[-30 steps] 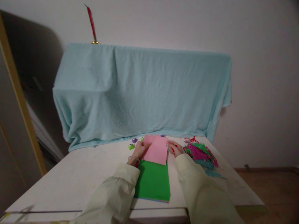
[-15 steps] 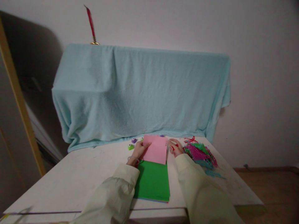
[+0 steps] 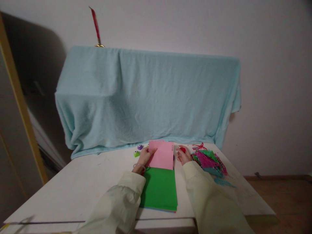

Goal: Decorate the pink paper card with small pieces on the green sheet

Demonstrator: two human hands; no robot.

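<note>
Red ribbon [image 3: 95, 24] above blue cloth [image 3: 158, 94]

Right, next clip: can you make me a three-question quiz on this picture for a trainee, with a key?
1. Which hand has the pink paper in its grip?
2. True or false: the green paper lies closer to the person than the pink paper does.
3. What lies on the table to the right of the right hand? A) a mug; B) a pile of coloured scraps; C) a loaf of bread.

Key: 1. The left hand. 2. True. 3. B.
</note>
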